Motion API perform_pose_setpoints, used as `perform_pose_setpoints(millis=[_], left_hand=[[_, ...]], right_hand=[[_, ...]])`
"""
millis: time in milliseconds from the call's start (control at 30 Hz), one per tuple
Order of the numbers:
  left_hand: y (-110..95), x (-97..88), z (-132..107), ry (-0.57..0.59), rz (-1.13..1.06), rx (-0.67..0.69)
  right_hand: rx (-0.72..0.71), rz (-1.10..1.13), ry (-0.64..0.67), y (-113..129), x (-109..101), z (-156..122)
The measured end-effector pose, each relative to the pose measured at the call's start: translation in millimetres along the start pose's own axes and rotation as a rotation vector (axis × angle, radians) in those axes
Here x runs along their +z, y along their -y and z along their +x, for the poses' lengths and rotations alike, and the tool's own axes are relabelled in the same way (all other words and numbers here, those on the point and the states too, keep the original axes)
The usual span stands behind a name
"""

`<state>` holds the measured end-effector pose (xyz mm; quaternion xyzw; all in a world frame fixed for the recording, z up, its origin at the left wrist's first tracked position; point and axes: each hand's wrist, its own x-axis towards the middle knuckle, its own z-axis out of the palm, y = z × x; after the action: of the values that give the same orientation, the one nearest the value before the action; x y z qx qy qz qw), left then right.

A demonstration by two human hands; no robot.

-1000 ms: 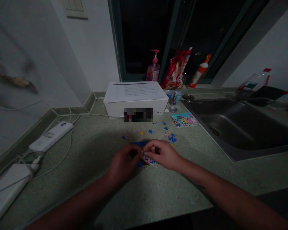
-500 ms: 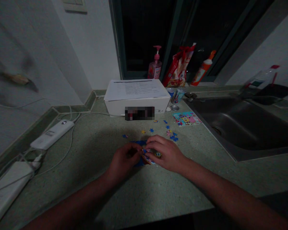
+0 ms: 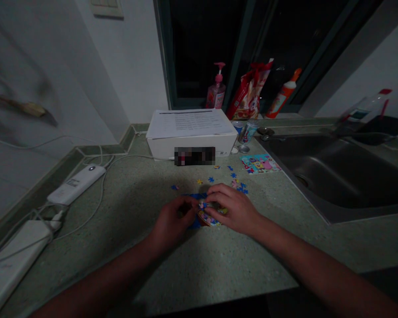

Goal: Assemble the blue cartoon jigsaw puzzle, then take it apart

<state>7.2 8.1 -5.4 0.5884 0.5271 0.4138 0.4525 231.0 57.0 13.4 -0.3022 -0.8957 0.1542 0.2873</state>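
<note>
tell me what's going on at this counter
A person has both bare hands over a puzzle on the counter. The left hand has its fingertips at a small piece, though its grip is hard to make out. The right hand arches over the puzzle's right side, thumb and fingers apart. Loose pieces lie beyond the puzzle, short of the white box, and a colourful card lies near the sink.

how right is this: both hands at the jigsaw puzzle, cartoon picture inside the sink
Not inside the sink: the head view shows the cartoon picture on the countertop, left of the sink. The left hand and right hand are at the jigsaw puzzle.
</note>
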Motion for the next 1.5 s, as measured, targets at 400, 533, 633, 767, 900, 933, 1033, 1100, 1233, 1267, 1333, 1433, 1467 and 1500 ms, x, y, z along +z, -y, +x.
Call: perform_pose_setpoints(millis=[400,533,633,767,900,933,1033,1100,1233,1267,1333,1433,1467,1500], left_hand=[[1.4,-9.3,0.2,0.122,0.658,0.462],[0.2,-6.6,-1.4,0.210,0.763,0.615],[0.9,-4.8,-1.9,0.241,0.788,0.636],[0.9,-4.6,-2.0,0.252,0.802,0.615],[-0.5,-4.4,-1.9,0.258,0.813,0.618],[-0.8,-4.2,-1.9,0.258,0.813,0.620],[-1.0,-3.9,-1.8,0.261,0.813,0.622],[-0.4,-3.9,-1.7,0.262,0.816,0.622],[0.1,-4.1,-1.8,0.266,0.828,0.619],[-0.1,-4.1,-1.8,0.270,0.830,0.620],[-0.7,-4.1,-1.9,0.272,0.832,0.624],[-1.3,-3.9,-1.9,0.266,0.828,0.632],[-1.2,-4.0,-1.8,0.264,0.824,0.634],[-1.1,-4.2,-1.7,0.257,0.818,0.638]], right_hand=[[0.195,-0.090,0.000,-23.1,-9.9,-0.3],[0.232,-0.130,0.104,-23.8,-5.9,-0.6],[0.235,-0.158,0.142,-21.0,-3.2,-0.2],[0.235,-0.180,0.147,-19.3,0.4,-0.1],[0.216,-0.191,0.130,-19.4,5.2,-0.7],[0.212,-0.192,0.129,-19.4,6.3,-0.8],[0.213,-0.193,0.142,-19.4,9.0,-0.7],[0.218,-0.190,0.151,-19.5,10.3,-0.4],[0.225,-0.182,0.164,-19.4,12.0,0.1],[0.226,-0.181,0.166,-19.3,12.2,0.2],[0.228,-0.183,0.166,-19.1,12.4,0.4],[0.224,-0.181,0.155,-19.5,11.5,0.7],[0.218,-0.177,0.150,-19.9,10.7,0.8],[0.210,-0.171,0.144,-20.4,9.6,0.9]])
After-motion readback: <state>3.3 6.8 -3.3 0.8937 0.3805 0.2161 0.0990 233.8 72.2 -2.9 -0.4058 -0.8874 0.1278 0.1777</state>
